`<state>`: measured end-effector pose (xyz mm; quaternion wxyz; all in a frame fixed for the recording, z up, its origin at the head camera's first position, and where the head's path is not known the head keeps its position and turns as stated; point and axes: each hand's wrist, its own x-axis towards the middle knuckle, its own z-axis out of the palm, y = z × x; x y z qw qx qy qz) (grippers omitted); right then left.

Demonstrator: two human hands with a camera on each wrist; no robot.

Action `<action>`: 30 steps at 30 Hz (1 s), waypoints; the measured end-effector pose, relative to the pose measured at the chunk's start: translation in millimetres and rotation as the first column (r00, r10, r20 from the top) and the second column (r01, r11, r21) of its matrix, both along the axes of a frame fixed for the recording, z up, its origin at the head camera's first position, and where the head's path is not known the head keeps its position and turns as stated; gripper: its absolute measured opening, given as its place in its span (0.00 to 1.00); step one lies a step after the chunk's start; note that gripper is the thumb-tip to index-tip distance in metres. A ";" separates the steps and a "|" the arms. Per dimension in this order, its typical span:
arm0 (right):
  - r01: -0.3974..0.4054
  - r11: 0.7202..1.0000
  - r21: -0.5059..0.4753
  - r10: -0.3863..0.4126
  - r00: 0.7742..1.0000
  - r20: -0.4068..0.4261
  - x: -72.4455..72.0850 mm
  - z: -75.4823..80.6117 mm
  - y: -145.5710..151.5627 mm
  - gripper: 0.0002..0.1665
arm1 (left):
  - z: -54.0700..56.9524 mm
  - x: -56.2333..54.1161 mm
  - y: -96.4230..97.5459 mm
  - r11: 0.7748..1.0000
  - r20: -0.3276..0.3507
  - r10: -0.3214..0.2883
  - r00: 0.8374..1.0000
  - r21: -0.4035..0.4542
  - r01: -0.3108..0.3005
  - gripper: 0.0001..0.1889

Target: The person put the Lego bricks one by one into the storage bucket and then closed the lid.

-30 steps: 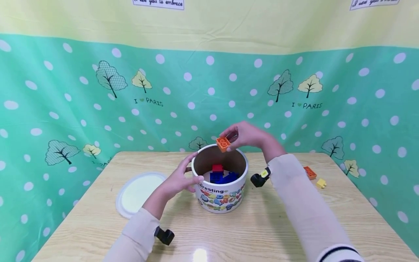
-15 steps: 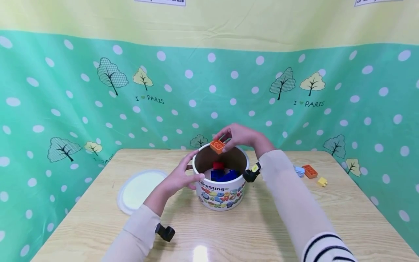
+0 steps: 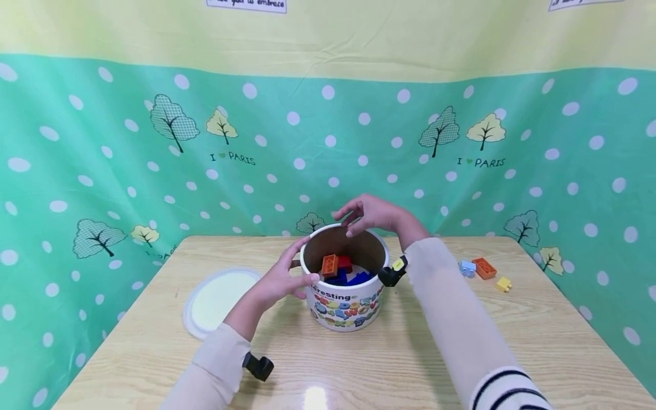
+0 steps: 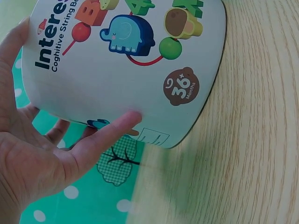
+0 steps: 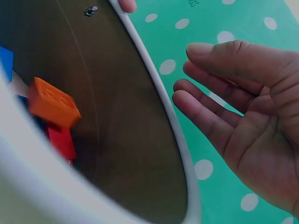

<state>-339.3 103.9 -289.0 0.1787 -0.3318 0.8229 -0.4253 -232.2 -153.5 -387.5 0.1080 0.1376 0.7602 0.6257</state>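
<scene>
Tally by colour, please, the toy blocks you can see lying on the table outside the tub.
Light blue block: 1
Orange block: 1
Yellow block: 1
Total: 3 in view; the right sleeve could hide more.

In the head view, the bucket (image 3: 333, 312) partly hides the blue blocks (image 3: 360, 278), the left forearm (image 3: 245, 319) covers part of the lid (image 3: 220, 302), and the top edge crops 2 labels (image 3: 247, 4). The right wrist view blurs the bucket's near rim (image 5: 56, 177) and crops 1 block (image 5: 5, 63).
</scene>
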 end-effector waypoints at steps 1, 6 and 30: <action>0.001 1.000 -0.009 -0.001 1.000 -0.010 0.6 -0.2 2.5 0.28 | 0.0 0.0 0.1 1.000 0.001 0.001 1.000 0.003 -0.001 0.47; 0.039 0.999 -0.034 -0.041 0.998 -0.037 6.6 0.2 15.3 0.26 | 0.6 -0.4 0.1 1.000 0.001 0.000 1.000 0.012 0.000 0.48; 0.278 0.921 -0.272 -0.325 0.934 -0.149 53.3 -24.4 75.5 0.28 | -2.1 0.2 0.4 1.000 -0.006 -0.007 1.000 0.007 0.007 0.48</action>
